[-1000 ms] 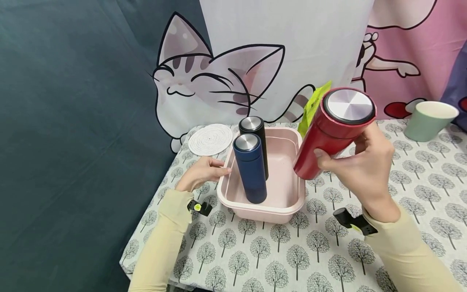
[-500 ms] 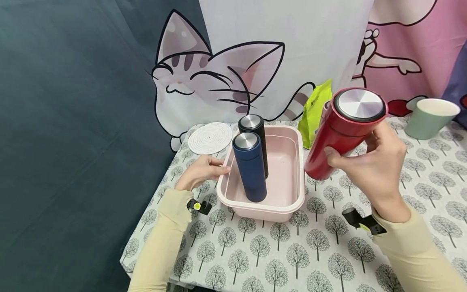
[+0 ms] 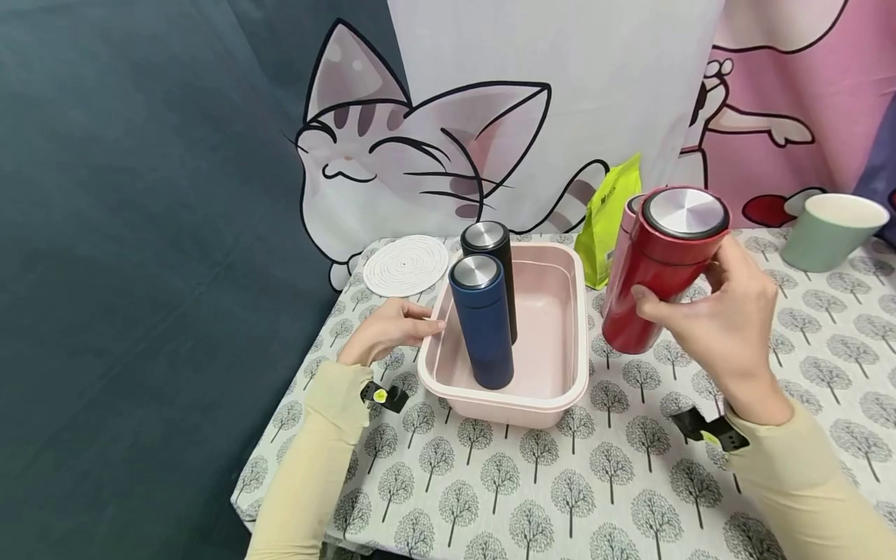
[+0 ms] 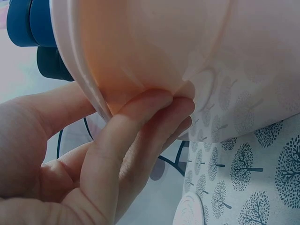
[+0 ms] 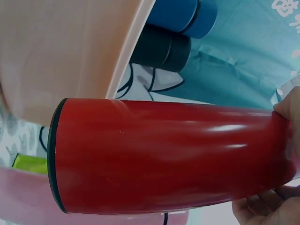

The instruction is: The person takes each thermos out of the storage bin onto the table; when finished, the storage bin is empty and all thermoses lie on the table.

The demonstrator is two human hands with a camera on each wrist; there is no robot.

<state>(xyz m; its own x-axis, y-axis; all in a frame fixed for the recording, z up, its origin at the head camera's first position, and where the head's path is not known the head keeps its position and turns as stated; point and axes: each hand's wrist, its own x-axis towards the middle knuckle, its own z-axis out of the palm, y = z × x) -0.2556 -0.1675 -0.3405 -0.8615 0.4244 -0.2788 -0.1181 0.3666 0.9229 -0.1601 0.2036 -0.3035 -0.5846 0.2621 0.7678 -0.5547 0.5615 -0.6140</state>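
Observation:
My right hand grips a red thermos near its steel-capped top, right of the pink plastic basin. In the right wrist view the red thermos spans the picture, its dark-rimmed base at the left. A pink thermos is partly hidden behind it. On the basin's left side, my left hand pinches the rim. The left wrist view has its fingers against the basin's outer wall. A blue thermos and a black thermos stand upright inside, toward the left.
Behind the basin's right corner stands a lime-green bag. A pale green cup is on the far right of the tree-print tablecloth. At the back left lies a round white woven mat, near a cartoon-cat curtain.
My right hand has carried the red thermos rightward from the basin's edge, then lowered it a little and brought it more upright. The pink thermos has come into sight. My left hand stays put.

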